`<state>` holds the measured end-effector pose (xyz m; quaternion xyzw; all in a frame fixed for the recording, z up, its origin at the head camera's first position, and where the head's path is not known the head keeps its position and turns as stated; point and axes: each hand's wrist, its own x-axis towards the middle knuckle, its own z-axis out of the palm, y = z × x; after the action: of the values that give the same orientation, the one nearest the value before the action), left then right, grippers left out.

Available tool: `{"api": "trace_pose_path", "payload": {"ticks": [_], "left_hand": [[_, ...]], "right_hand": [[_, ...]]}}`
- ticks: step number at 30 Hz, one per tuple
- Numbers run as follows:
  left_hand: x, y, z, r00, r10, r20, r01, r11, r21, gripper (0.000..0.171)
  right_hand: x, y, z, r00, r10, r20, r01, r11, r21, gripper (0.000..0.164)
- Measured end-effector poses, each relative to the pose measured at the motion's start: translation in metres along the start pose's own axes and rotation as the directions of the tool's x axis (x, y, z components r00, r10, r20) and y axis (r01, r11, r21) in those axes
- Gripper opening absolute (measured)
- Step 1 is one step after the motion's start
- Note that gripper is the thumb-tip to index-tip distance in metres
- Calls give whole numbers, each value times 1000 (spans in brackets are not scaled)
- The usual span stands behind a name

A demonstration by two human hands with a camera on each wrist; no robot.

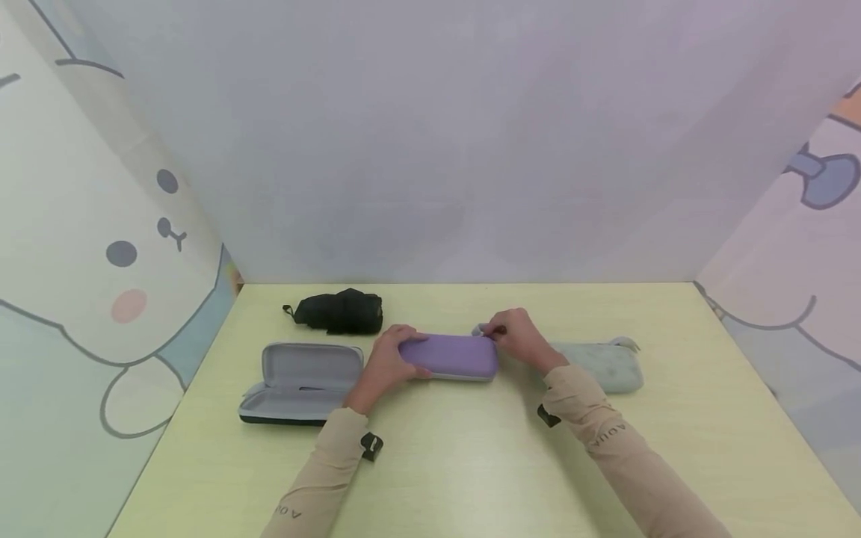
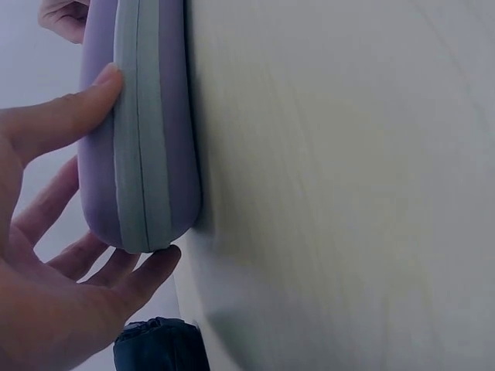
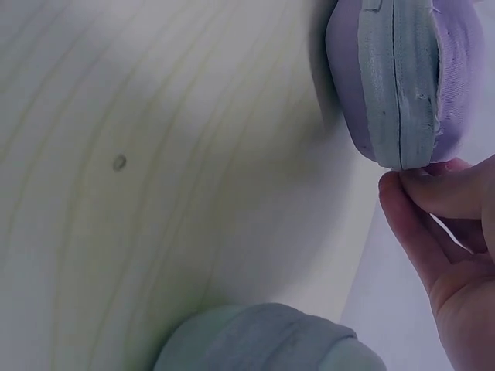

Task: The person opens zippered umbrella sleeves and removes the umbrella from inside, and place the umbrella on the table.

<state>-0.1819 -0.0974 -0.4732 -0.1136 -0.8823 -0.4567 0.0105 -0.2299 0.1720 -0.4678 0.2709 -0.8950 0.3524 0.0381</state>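
Note:
A purple zip case [image 1: 451, 356] with a grey zip band lies closed on the table in the head view. My left hand [image 1: 392, 360] holds its left end, thumb along the near side and fingers around the end and back. In the left wrist view, the thumb of the left hand [image 2: 58, 255] presses beside the grey band. At the back right corner, thumb and forefinger of my right hand [image 1: 519, 334] pinch at the zip seam. The right wrist view shows the right hand [image 3: 456, 232] there, its fingertips hiding the zipper pull. A grey strap [image 1: 479, 329] pokes out beside these fingers.
An open case with grey lining [image 1: 312, 366] lies on the left. Behind it is a black folded umbrella [image 1: 343, 311]. A pale green case [image 1: 602, 366] with a strap lies on the right, partly behind the right wrist. A pale wall [image 1: 464, 149] rises behind the table.

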Motion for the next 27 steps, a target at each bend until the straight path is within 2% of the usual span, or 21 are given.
{"api": "trace_pose_path", "payload": {"ticks": [7,14,27], "left_hand": [[0,1,0,1000,-18,-8,18,1000,8,61],[1,-1,1,1000,-23,-4,23,1000,4,62],[1,0,0,1000,-25,8,25,1000,14,61]], "right_hand": [[-3,4,-1,999,46,-2,-46,999,-11,19],[-7,4,-1,999,26,-20,-26,999,-29,17],[-12,1,-3,997,69,-28,-70,997,-44,18]]}}
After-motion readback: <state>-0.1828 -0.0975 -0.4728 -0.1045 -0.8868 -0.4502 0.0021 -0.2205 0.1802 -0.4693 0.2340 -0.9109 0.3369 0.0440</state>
